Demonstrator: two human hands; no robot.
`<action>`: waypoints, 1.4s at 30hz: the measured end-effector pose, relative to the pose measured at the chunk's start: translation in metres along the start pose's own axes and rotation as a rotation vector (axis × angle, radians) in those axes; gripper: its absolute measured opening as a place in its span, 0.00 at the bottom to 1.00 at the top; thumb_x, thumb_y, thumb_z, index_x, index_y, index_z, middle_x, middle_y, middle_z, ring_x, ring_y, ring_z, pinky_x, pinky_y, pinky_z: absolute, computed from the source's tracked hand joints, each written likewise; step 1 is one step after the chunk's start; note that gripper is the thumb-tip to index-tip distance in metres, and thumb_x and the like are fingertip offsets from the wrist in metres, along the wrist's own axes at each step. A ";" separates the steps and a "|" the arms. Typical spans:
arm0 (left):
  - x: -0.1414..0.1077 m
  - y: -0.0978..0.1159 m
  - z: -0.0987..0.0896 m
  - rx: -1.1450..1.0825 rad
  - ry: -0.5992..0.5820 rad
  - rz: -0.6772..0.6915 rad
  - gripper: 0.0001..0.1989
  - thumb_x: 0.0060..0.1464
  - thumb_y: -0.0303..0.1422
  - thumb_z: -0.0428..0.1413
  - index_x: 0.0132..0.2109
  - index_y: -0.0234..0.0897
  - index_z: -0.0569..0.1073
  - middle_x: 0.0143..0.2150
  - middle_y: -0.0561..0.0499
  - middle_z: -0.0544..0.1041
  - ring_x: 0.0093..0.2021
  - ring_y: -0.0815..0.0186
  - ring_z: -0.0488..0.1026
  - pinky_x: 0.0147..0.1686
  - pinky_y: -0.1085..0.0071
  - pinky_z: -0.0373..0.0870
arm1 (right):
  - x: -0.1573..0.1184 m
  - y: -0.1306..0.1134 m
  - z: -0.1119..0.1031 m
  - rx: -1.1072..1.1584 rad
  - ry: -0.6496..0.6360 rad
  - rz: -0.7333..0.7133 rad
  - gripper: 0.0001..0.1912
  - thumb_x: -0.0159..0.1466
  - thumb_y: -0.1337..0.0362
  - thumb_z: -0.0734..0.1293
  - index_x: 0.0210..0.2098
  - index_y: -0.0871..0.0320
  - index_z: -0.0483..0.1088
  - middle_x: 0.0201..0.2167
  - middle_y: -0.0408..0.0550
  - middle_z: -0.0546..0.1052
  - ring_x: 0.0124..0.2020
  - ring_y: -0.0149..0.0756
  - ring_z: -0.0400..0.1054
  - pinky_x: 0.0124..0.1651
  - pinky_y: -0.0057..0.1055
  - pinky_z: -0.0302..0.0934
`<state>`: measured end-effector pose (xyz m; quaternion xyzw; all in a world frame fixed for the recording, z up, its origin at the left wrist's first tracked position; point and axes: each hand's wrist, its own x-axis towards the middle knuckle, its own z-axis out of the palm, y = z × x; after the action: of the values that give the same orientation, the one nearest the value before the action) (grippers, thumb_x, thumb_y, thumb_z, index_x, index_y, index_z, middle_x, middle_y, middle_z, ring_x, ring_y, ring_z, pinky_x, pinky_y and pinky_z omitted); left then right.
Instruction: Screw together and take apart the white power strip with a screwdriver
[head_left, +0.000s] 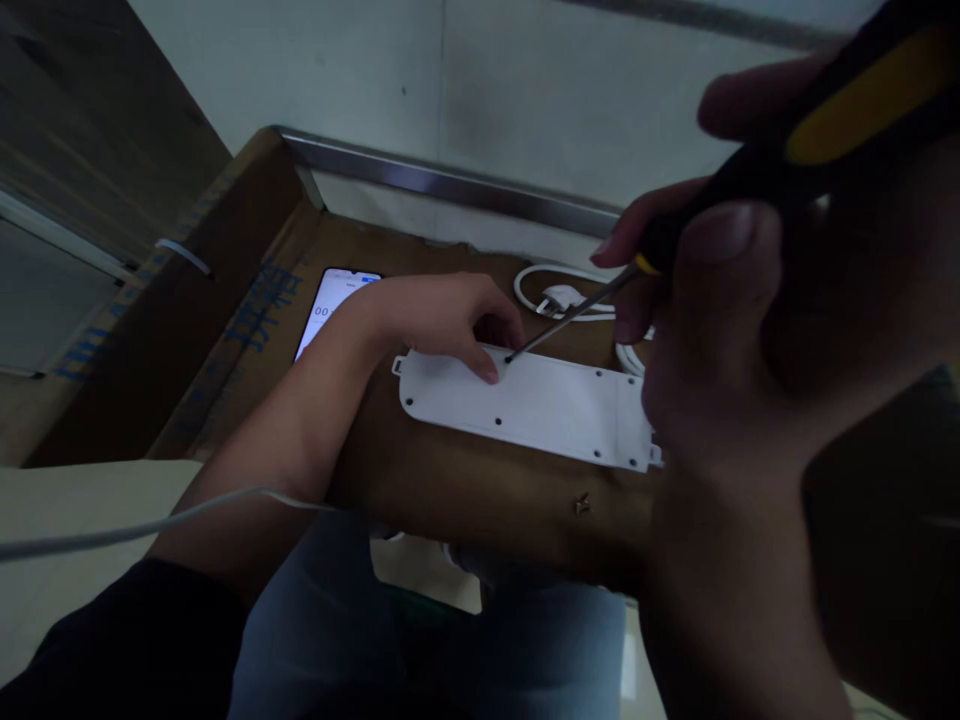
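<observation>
White power strip (525,405), black-and-yellow screwdriver handle (870,100), blue lettering (262,305) on brown cardboard (465,500)

Looking forward and down from the person's head, tilted, high above the lap. One wide view, slightly distorted toward the edges. Right hand (720,330) very close to the lens, filling the right side; left forearm (300,420) reaching in from near left. Cardboard box (465,500) at middle distance, pale wall (525,100) at far side, denim-covered legs (315,620) along near edge.

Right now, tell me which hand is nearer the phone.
Left: the left hand is just beside the phone, to its right; the right hand is much farther right.
</observation>
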<state>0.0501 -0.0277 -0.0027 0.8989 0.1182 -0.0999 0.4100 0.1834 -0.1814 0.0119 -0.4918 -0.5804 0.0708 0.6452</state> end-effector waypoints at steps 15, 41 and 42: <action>0.002 -0.002 0.001 -0.018 0.011 -0.010 0.19 0.52 0.32 0.67 0.51 0.31 0.82 0.43 0.50 0.83 0.42 0.66 0.75 0.42 0.74 0.64 | 0.002 -0.005 -0.002 -0.135 -0.085 -0.122 0.10 0.77 0.61 0.59 0.55 0.54 0.57 0.59 0.38 0.69 0.42 0.15 0.73 0.46 0.24 0.72; 0.003 -0.004 0.003 -0.008 0.012 -0.009 0.21 0.52 0.32 0.67 0.53 0.32 0.82 0.43 0.52 0.83 0.41 0.68 0.76 0.42 0.76 0.64 | 0.002 -0.006 -0.001 -0.186 -0.065 -0.147 0.19 0.76 0.61 0.58 0.65 0.42 0.64 0.59 0.42 0.70 0.41 0.17 0.72 0.45 0.23 0.73; 0.003 -0.003 0.002 -0.006 0.012 -0.012 0.21 0.52 0.32 0.67 0.53 0.32 0.82 0.43 0.52 0.83 0.42 0.68 0.76 0.43 0.76 0.64 | 0.002 -0.006 -0.001 -0.185 -0.066 -0.144 0.19 0.76 0.61 0.58 0.65 0.41 0.64 0.59 0.42 0.70 0.41 0.17 0.72 0.45 0.23 0.73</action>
<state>0.0517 -0.0272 -0.0073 0.8974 0.1263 -0.0966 0.4116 0.1822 -0.1841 0.0180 -0.5037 -0.6393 -0.0137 0.5808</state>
